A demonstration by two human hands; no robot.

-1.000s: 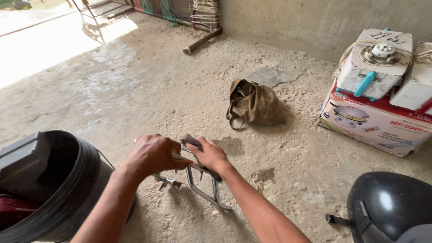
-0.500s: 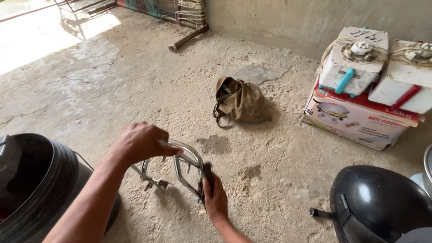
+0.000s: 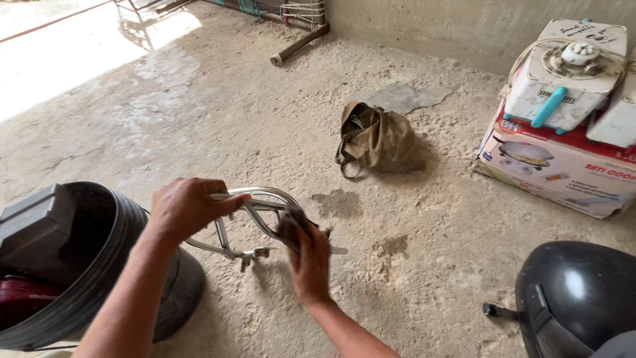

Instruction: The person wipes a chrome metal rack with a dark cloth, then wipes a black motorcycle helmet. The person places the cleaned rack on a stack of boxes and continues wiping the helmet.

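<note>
Apparently mid-wipe: the left hand grips the top bend of a chromed tubular rack standing on the dusty concrete floor, while the right hand presses a dark rag against its right tube. Most tubing looks unwiped. Left of the rack sits a black bucket; beyond it, a khaki bag.

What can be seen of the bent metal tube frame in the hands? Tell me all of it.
The metal tube frame is a shiny, chrome-looking piece of bent tubing with a rounded loop at the top, straight legs and small bracket tabs at the lower end. It stands tilted over the sandy concrete floor, beside the black bucket. The left hand grips its top bend; the right hand presses a dark cloth against one tube.
</note>
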